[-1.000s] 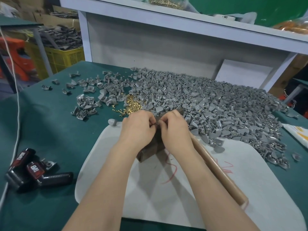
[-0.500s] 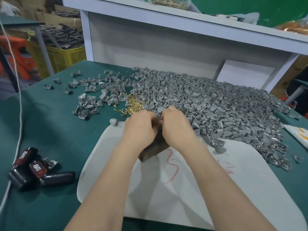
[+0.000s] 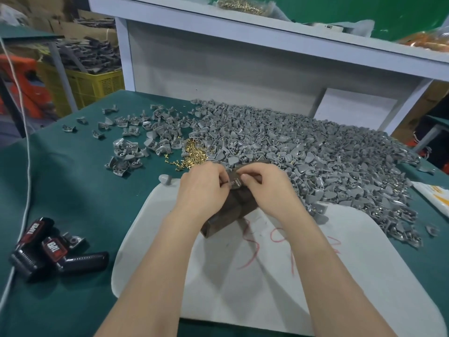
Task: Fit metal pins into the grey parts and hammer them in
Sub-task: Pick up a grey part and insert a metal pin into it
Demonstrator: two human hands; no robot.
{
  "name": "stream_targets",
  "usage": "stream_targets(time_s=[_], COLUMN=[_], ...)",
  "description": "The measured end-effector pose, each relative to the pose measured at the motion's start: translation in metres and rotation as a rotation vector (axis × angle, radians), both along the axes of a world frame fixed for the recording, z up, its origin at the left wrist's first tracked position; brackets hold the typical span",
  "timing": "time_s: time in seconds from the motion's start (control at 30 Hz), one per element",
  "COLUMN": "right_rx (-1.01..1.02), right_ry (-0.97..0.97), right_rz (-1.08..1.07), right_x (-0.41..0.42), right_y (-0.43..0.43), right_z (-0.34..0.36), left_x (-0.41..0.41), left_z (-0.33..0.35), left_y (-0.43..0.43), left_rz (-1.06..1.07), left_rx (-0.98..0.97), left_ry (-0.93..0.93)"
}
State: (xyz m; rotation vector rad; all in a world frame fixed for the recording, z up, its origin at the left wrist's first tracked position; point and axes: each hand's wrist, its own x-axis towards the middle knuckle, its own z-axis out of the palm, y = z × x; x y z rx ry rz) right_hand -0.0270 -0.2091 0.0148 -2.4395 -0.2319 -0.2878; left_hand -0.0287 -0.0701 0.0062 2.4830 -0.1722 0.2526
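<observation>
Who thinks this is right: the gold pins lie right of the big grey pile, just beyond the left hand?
Wrong: in the head view the gold pins lie left of the big grey pile, just beyond the left hand.

Diffuse, moderately bright overhead light; soft-edged shadows of the forearms (image 3: pixel 167 263) fall on the white mat (image 3: pixel 364 276) from centre toward 6 o'clock, and a faint sheen marks the black tool (image 3: pixel 80 260) at 8 o'clock. The grey parts (image 3: pixel 315 154) at centre are fairly sharp, the yellow crate (image 3: pixel 97 86) at 10 o'clock soft. Wide-angle distortion slants the shelf (image 3: pixel 291 32) from 12 to 2 o'clock and stretches the forearms at 6 o'clock.
</observation>
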Motion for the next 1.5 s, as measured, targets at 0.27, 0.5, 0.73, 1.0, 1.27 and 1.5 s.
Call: stream_targets(time_s=[0.27,0.5,0.73,1.0,1.27,1.5], right_rx=[-0.156,-0.002,0.053,0.038,-0.016,-0.323], right_ry=[-0.024,-0.039,-0.111,-0.204,-0.089,0.315], right_rz=[-0.002,-0.06,-0.081,-0.084,-0.062,-0.341], right_x=[0.003,0.003,0.001,-0.003,0.003,-0.003], right_y=[0.013,0.013,0.015,0.018,0.0,-0.038], right_z=[-0.003,-0.012,-0.019,-0.022,-0.007,-0.014], left_x=[0.0,0.0,0.0,0.0,-0.001,0.0], left_z=[0.0,0.0,0.0,0.0,0.001,-0.001], left_y=[0.001,0.001,0.0,0.0,0.0,-0.001], left_rz=[-0.009,0.001,-0.004,-0.002,0.006,0.015], left_rx=[0.002,-0.004,-0.007,0.001,0.016,-0.02], left_ry=[0.006,-0.005,-0.003,-0.011,-0.008,0.003])
